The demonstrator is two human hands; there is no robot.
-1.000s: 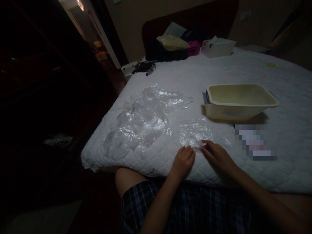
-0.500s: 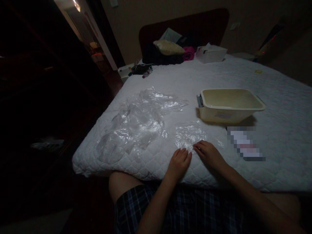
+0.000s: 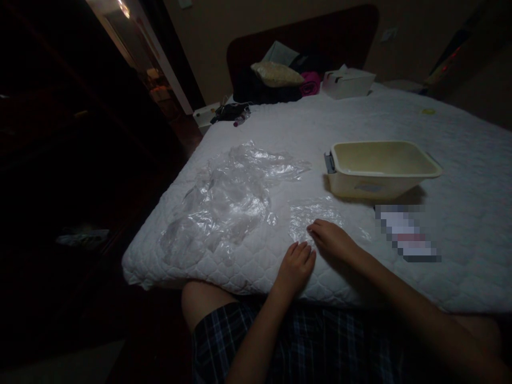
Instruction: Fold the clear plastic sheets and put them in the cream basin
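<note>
A small clear plastic bag [image 3: 316, 210] lies flat on the white quilted bed. My left hand [image 3: 296, 266] rests palm down at its near edge, fingers slightly spread. Over the bag's near part is my right hand [image 3: 330, 237], its thumb and fingertips pressed together; whatever may be between them is too small to make out. Left of the bag spreads a large heap of crumpled clear plastic [image 3: 236, 197]. A cream plastic tub [image 3: 372, 184] with a grey clasp stands beyond my right hand.
A pixelated flat object [image 3: 408, 234] lies right of my right hand. At the bed's far end are a white box [image 3: 348, 84], a beige pillow-like bag [image 3: 276, 73], a pink roll [image 3: 310, 84] and dark items.
My right hand has moved a little left and away from me over the small bag. My left hand has hardly moved. The view has shifted slightly.
</note>
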